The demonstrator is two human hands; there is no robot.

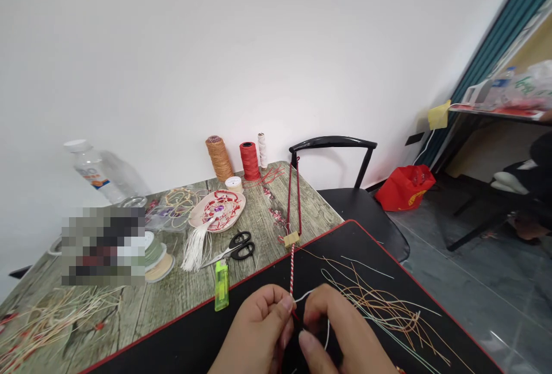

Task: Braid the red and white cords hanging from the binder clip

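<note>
A red-and-white braided cord (292, 270) hangs from a small tan block (291, 240), which is tied to a dark red cord loop (298, 201) hooked at the chair back. My left hand (263, 328) pinches the braid's lower end between thumb and forefinger. From that end a thin white cord (304, 295) runs to my right hand (338, 328), whose fingers are curled around it; part of the cord shows again below them. Where exactly the right fingertips grip is partly hidden. A red strand shows just under the left fingertips. Both hands are over a black mat (340, 247) with red edging.
Cut tan and green cords (383, 311) lie on the mat's right. A green lighter (221, 285), black scissors (239, 246), a pink plate (237, 204) with a white tassel, and a red spool (249, 161) are to the left. A black chair (366, 213) stands behind.
</note>
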